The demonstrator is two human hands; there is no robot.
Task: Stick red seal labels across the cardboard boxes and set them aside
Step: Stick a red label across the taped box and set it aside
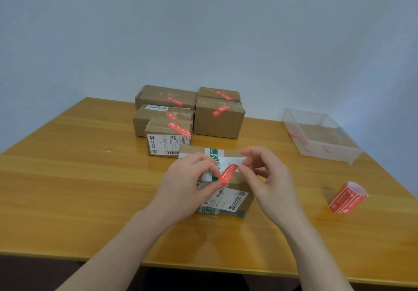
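Observation:
A cardboard box (235, 200) with green-and-white tape and a shipping label sits in the middle of the table, right under my hands. Above its top I hold a red seal label (227, 175). My left hand (185, 184) pinches the label's lower end. My right hand (267, 177) pinches its upper end together with a white backing strip (235, 160). Much of the box's top is hidden by my hands.
Several sealed boxes (217, 121) with red labels stand clustered at the back of the wooden table (79, 177). A roll of red labels (347, 198) lies at the right. A clear plastic tray (321, 134) holding red scraps sits at the far right.

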